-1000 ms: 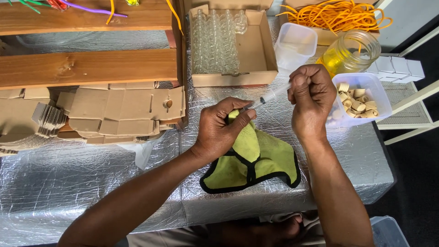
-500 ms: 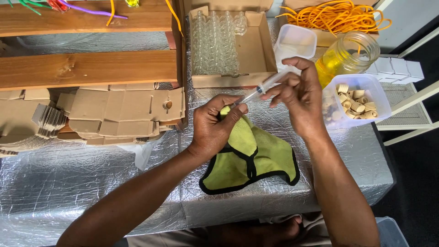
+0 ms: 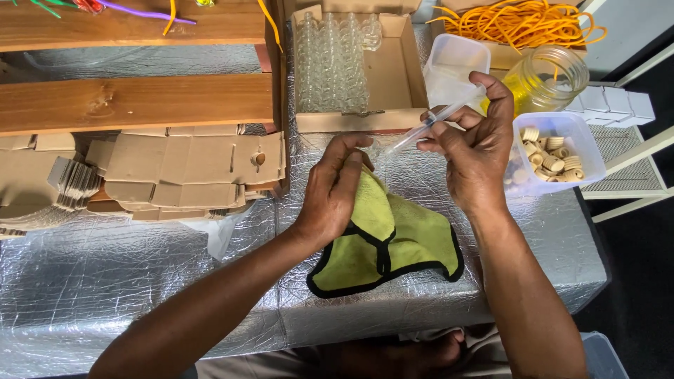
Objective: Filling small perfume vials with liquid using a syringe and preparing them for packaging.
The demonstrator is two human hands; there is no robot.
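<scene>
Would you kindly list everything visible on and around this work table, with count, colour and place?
syringe: one, clear, pinched in the right hand, tip toward the left hand
cloth: one, green with black edging, under the left hand
cardboard box of small glass bottles: one, brown, top centre
glass jar: one, yellow liquid inside, top right
tub of corks: one, clear, right of the right hand
empty tub: one, clear, beside the jar
orange cords: a tangle, top right
flat cardboard blanks: a stack, tan, left
wooden planks: two, brown, top left
foil table cover: silver
left hand: on the cloth
right hand: holds the syringe
</scene>
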